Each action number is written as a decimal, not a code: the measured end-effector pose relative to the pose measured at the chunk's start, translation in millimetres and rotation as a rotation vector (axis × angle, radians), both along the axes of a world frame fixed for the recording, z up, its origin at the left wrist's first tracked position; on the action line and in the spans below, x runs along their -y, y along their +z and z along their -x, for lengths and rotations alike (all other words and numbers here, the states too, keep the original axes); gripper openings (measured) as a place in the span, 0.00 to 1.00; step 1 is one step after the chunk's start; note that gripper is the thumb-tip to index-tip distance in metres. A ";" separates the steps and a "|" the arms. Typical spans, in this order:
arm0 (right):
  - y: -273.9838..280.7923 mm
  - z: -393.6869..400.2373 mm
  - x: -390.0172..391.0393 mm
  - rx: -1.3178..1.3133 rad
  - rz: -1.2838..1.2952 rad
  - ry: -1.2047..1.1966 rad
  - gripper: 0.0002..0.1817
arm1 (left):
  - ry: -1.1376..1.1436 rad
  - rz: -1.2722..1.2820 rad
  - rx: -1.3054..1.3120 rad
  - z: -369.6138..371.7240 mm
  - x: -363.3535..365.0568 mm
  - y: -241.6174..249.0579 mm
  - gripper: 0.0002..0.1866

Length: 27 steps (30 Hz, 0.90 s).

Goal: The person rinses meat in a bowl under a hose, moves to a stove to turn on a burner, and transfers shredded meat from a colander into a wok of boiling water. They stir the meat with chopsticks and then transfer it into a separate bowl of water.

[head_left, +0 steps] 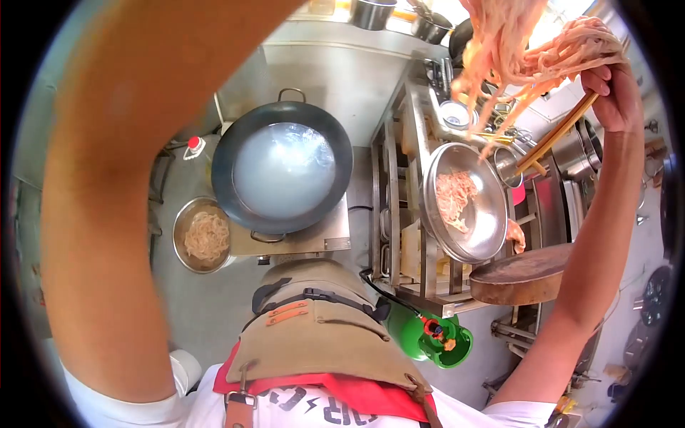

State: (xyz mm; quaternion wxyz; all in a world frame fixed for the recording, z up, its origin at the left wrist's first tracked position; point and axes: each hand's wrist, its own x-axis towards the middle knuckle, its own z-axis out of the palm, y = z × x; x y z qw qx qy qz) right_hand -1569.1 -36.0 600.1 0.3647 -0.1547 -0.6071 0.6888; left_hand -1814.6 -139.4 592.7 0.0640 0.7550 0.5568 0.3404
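Note:
At the upper right my right hand (pixel 618 96) is closed around a pair of wooden chopsticks (pixel 560 134). A large bunch of pinkish, noodle-like strands (pixel 510 50) hangs beside that hand, raised high near the camera. Below them stands a steel bowl (pixel 491 232) with more reddish strands (pixel 454 196) inside. My left forearm (pixel 107 214) reaches up past the top edge, so the left hand is out of sight. In front of me a black wok (pixel 226 167) with two loop handles holds cloudy liquid (pixel 278 178).
A steel bowl (pixel 178 246) of pale strands (pixel 207 237) is left of the wok. A round wooden chopping block (pixel 524 277) sits at the right on a metal rack (pixel 427 278). A green gas cylinder (pixel 410 339) stands on the floor. Behind the wok is a red-capped bottle (pixel 195 148).

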 end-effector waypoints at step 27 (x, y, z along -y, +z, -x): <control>-418.6 413.8 104.6 1.372 -0.351 0.166 0.11 | 0.504 0.458 1.025 284.6 214.9 -373.5 0.08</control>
